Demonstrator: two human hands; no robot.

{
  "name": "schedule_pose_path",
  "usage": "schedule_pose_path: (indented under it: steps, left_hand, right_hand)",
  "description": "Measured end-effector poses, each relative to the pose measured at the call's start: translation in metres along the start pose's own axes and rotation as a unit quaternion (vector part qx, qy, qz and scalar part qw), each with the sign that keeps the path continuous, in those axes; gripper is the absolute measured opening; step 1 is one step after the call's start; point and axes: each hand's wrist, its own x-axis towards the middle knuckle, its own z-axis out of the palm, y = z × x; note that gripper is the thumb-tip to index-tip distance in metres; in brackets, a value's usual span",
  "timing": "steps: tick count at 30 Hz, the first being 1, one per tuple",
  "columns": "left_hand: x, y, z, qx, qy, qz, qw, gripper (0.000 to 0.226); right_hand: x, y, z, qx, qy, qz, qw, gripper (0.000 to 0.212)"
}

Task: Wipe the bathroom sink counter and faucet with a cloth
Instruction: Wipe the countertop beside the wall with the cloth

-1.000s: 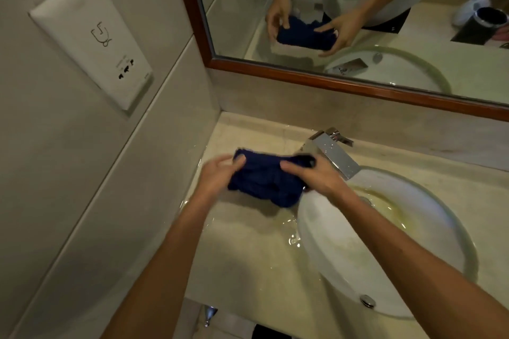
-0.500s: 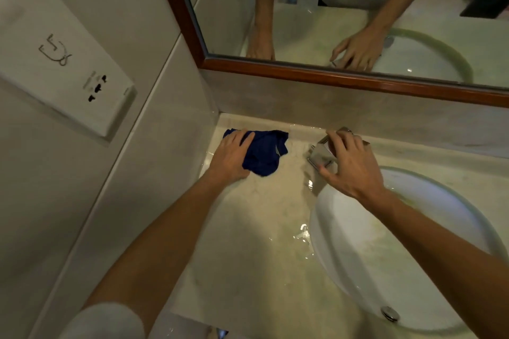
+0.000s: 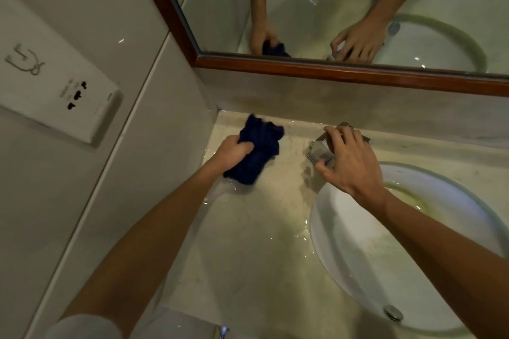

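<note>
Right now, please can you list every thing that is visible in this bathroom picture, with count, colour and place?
crumpled dark blue cloth: one, navy, on the counter near the back left corner
square chrome faucet: one, silver, behind the basin
round white ceramic basin: one, white, on the right of the counter
wet beige marble counter: one, beige, below the mirror
wood-framed wall mirror: one, brown frame, on the back wall
white wall socket plate: one, white, on the left wall
left hand: one, grips the cloth
right hand: one, fingers around the faucet
</note>
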Motion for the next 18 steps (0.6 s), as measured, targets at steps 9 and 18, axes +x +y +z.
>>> schedule_pose_path:
  steps: [9, 18]
  left_hand:
    - [-0.036, -0.011, -0.013, -0.212, -0.11, -0.115, 0.964, 0.054]
    - [0.035, -0.004, -0.024, 0.386, 0.347, 0.201, 0.831, 0.021]
  right_hand:
    - [-0.001, 0.0, -0.001, 0.012, 0.009, 0.006, 1.0, 0.07]
    - [0.002, 0.003, 0.005, 0.022, 0.021, 0.013, 0.999, 0.068]
